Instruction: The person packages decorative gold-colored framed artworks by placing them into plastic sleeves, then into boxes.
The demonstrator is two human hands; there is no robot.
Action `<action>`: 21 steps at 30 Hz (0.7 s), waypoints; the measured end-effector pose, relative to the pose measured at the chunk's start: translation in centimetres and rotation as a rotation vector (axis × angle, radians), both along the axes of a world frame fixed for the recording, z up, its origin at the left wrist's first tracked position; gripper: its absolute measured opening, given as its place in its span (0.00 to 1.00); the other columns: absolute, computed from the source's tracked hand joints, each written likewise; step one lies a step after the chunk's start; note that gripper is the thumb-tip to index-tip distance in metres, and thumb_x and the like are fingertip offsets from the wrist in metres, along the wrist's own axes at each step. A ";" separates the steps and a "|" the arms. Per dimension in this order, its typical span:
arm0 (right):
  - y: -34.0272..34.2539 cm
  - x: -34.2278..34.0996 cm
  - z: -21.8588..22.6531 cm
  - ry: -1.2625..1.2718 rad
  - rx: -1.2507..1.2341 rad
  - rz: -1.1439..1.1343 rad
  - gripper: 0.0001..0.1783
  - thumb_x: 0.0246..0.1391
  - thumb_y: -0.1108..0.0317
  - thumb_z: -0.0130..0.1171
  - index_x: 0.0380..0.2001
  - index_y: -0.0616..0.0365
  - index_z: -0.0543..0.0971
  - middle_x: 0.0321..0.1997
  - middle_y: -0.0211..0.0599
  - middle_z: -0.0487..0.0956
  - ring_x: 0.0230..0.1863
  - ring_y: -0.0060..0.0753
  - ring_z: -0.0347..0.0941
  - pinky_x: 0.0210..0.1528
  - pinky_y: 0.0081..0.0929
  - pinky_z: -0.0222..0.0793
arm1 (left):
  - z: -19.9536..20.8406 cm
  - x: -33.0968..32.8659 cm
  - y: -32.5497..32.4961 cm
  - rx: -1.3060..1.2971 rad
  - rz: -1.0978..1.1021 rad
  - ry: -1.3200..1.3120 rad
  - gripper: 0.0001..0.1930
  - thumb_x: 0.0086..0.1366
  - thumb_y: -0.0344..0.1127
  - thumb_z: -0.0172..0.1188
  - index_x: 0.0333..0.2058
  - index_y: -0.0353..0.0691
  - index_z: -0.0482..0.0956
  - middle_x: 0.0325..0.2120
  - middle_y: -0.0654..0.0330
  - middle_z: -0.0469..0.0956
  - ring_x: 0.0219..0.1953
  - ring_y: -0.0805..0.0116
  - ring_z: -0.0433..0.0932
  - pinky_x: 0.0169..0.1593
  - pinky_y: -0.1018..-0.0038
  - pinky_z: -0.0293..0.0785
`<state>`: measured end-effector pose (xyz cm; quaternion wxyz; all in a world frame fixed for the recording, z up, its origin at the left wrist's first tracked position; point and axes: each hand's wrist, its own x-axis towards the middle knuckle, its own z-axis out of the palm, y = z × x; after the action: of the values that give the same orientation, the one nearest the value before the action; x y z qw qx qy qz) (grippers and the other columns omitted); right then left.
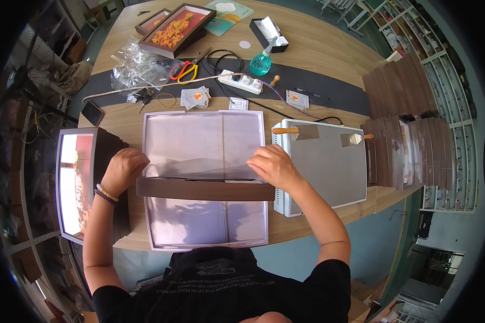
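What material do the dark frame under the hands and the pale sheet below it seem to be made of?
The dark frame looks like brown wood or a wood-look board, with a matte, even surface. The pale sheet seems to be clear plastic film: it is glossy, shows soft reflections and has a centre crease.

Both hands' [125,169] fingertips hidden behind brown frame [205,189] edge and clear film [202,142]. Frame face unseen. Cards [195,97] too small to read. Shelf contents [404,32] blurred.

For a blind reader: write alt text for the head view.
Both hands, left hand and right hand, press a clear film sheet over a dark brown picture frame on a wooden table, beside a grey heat plate.
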<state>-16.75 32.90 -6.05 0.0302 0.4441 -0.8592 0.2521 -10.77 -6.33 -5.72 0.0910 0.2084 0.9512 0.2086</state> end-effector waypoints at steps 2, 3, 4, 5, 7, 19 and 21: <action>0.1 2.4 0.0 0.132 0.032 -0.050 0.07 0.45 0.71 0.57 0.31 0.57 0.77 0.28 0.32 0.72 0.34 0.31 0.71 0.42 0.31 0.66 | 0.1 2.8 0.6 -0.061 0.007 0.386 0.09 0.49 0.27 0.56 0.32 0.39 0.77 0.34 0.58 0.77 0.40 0.60 0.76 0.50 0.63 0.68; 0.4 3.4 -0.4 0.247 0.057 -0.047 0.08 0.43 0.72 0.57 0.31 0.58 0.77 0.30 0.33 0.73 0.36 0.31 0.72 0.44 0.31 0.66 | -0.3 4.1 0.6 -0.103 0.027 0.370 0.14 0.47 0.25 0.55 0.36 0.38 0.76 0.37 0.58 0.77 0.45 0.60 0.74 0.56 0.59 0.63; 0.6 4.4 -0.9 0.360 0.083 -0.046 0.10 0.42 0.73 0.57 0.32 0.59 0.77 0.32 0.33 0.74 0.37 0.31 0.72 0.46 0.31 0.67 | -0.6 5.4 0.7 -0.170 0.045 0.376 0.16 0.48 0.23 0.54 0.38 0.38 0.76 0.40 0.57 0.76 0.49 0.61 0.73 0.59 0.58 0.60; 0.8 5.3 -1.6 0.362 0.078 -0.040 0.10 0.42 0.73 0.57 0.32 0.59 0.77 0.32 0.33 0.74 0.37 0.31 0.72 0.46 0.31 0.67 | -0.8 6.6 1.1 -0.202 0.085 0.372 0.17 0.48 0.22 0.53 0.40 0.37 0.75 0.43 0.56 0.74 0.52 0.60 0.70 0.60 0.57 0.58; 1.4 7.3 -2.9 0.278 0.097 -0.117 0.14 0.47 0.70 0.57 0.39 0.61 0.76 0.42 0.36 0.74 0.45 0.35 0.71 0.52 0.35 0.64 | -0.6 8.2 2.4 -0.244 0.152 0.391 0.21 0.48 0.21 0.51 0.44 0.36 0.72 0.50 0.53 0.69 0.57 0.57 0.65 0.62 0.56 0.54; 1.8 10.2 -3.9 0.185 0.185 -0.198 0.28 0.51 0.63 0.56 0.56 0.59 0.66 0.61 0.40 0.63 0.62 0.42 0.58 0.64 0.42 0.51 | -3.9 8.7 11.7 -0.156 -0.043 0.310 0.37 0.57 0.49 0.56 0.60 0.35 0.55 0.62 0.51 0.53 0.65 0.56 0.50 0.65 0.60 0.42; 1.4 11.9 -4.0 0.210 0.071 -0.227 0.27 0.50 0.66 0.56 0.54 0.59 0.67 0.60 0.41 0.64 0.61 0.42 0.59 0.63 0.43 0.52 | -3.9 8.7 11.9 -0.151 -0.017 0.314 0.37 0.57 0.49 0.55 0.59 0.35 0.55 0.62 0.51 0.52 0.65 0.56 0.49 0.66 0.59 0.40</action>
<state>-4.86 34.26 -10.10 0.1324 0.3686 -0.9045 0.1687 -2.07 5.52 -9.63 -0.0418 0.2389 0.9649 0.1004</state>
